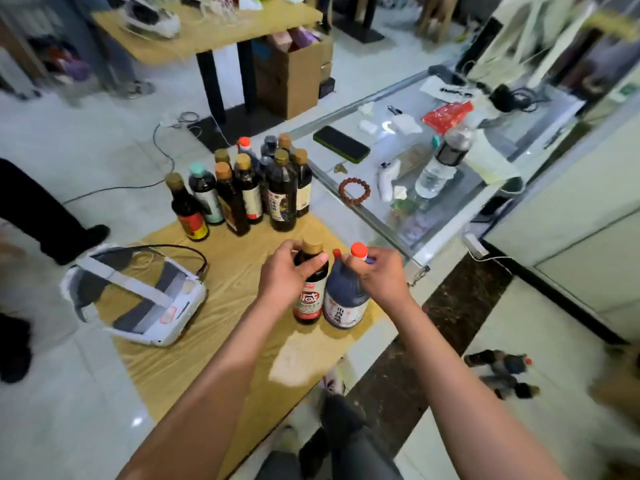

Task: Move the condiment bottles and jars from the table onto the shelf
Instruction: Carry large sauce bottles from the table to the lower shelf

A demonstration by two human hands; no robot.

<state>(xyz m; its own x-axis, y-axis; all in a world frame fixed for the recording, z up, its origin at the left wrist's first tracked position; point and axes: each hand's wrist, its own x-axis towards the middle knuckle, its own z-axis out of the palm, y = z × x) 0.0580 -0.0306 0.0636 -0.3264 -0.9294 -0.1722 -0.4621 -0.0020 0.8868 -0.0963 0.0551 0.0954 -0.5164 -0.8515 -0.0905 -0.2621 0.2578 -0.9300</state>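
Two dark bottles stand side by side near the right edge of the wooden table. My left hand is wrapped around the neck of the gold-capped bottle with a red label. My right hand grips the neck of the wider jug with an orange-red cap. Both bottles rest upright on the table. At the table's far end stands a cluster of several dark condiment bottles with gold, teal and red caps.
A white headset device lies on the table's left side. A glass counter to the right carries a phone, a bead bracelet, a water bottle and small items. A person's dark leg stands at the left. Bottles lie on the floor at right.
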